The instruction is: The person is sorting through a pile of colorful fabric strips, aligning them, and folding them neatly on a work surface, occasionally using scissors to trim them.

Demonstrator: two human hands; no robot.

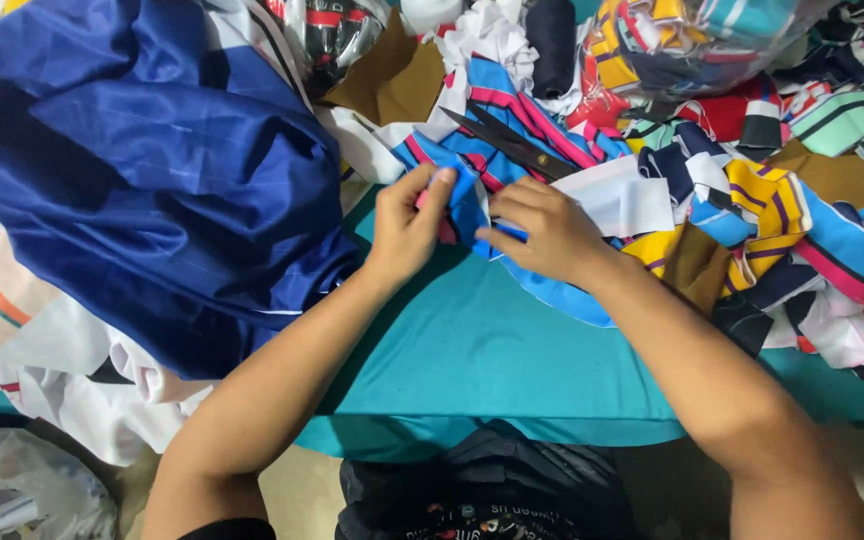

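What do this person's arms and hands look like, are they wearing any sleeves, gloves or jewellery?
Both arms are bare from wrist to well above the elbow. The left hand and right hand wear no gloves, and no rings, watch or bracelets show. Only a dark sleeve edge appears at the left upper arm, at the bottom of the picture.

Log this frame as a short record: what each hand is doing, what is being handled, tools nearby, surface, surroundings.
left hand: pinching the edge of a blue striped fabric scrap
right hand: fingers pressed on the same scrap, beside the left hand
tool: dark scissors lying on the scraps just beyond the hands, untouched
surface: teal cloth spread over the work area
left side: large bundle of dark blue fabric
right side: heap of mixed striped scraps
top right: clear bag of scraps
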